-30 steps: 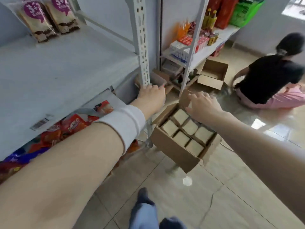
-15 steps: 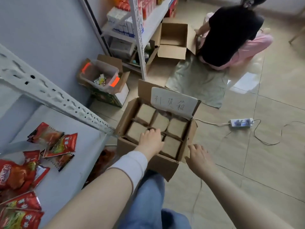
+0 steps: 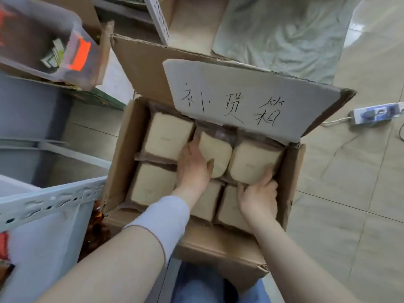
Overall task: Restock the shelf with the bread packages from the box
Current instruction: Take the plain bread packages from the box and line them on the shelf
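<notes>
The restocking has barely begun, judging by the box [image 3: 218, 250]: it stands open on the floor at the person's knees, and its top layer looks full, with six bread packages [image 3: 168, 138] upright in two rows of three under the hand-lettered flap [image 3: 240, 99]. None is out yet. The small stretch of shelf [image 3: 43, 248] in view at lower left holds no bread, only what seem to be red snack packets [image 3: 4, 243] at the blurred edge. So every package is still to be lifted and carried over. Both hands are apart and inside the box, working the far row. The left hand [image 3: 192, 169] grips the middle package [image 3: 216, 158], thumb across its face and fingers wedged down its left side. The right hand [image 3: 259, 200] curls its fingers round the lower edge of the right-hand package [image 3: 253, 162] (the one against the box wall). Half a second ago the left hand only lay on the near row and the right hand hung outside the box's near corner. Since then both have reached in and taken hold, and the head has dipped closer, dropping the crouching person from view.
</notes>
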A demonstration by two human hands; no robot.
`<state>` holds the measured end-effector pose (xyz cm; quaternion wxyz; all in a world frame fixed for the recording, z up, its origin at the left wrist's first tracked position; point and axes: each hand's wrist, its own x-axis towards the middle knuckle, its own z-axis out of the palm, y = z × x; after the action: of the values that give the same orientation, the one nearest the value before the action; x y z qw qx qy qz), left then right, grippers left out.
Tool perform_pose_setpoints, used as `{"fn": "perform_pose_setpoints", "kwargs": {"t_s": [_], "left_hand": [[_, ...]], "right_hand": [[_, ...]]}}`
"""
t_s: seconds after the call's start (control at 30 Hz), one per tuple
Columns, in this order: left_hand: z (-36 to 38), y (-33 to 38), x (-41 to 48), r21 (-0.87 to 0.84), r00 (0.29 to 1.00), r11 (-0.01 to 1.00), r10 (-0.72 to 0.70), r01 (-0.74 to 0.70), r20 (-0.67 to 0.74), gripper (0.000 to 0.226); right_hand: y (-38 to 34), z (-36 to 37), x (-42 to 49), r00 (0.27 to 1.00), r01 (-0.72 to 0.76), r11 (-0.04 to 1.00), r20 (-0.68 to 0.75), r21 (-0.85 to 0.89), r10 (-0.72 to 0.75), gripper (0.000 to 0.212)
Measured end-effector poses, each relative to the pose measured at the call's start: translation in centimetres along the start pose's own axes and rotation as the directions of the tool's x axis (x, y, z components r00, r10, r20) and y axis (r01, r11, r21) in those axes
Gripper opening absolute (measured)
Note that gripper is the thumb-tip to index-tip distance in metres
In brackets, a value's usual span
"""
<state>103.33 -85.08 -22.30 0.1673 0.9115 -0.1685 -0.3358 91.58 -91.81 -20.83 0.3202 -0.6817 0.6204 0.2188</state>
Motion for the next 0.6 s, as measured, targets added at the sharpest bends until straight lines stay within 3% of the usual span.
{"fn": "perform_pose_setpoints", "kwargs": {"t_s": [0.1,0.2,0.37,0.6], "left_hand": [[0.9,0.0,0.3,-0.051,0.992,0.998,-0.051,0.045,-0.113,0.076],[0.6,0.1,0.6,-0.049,0.977,0.993,-0.117,0.11,-0.179,0.068],[-0.3,0.1,1.3,-0.109,0.992,0.987,-0.119,0.115,-0.031,0.046],[-1.7,-0.8,-2.5,-0.461,0.978,0.865,-0.204,0.197,0.035,0.032]], "right_hand": [[0.0,0.6,-0.1,0.989,-0.033,0.987,-0.139,0.154,0.055,0.089],[0.0,0.1,-0.3,0.983,-0.079,0.962,-0.138,0.263,0.118,0.09],[-0.4,-0.2,-0.5,0.991,-0.114,0.977,-0.05,0.178,0.124,0.058],[2.0,-3.0,-3.1,0.998,-0.056,0.873,0.019,0.485,0.053,0.039]]}}
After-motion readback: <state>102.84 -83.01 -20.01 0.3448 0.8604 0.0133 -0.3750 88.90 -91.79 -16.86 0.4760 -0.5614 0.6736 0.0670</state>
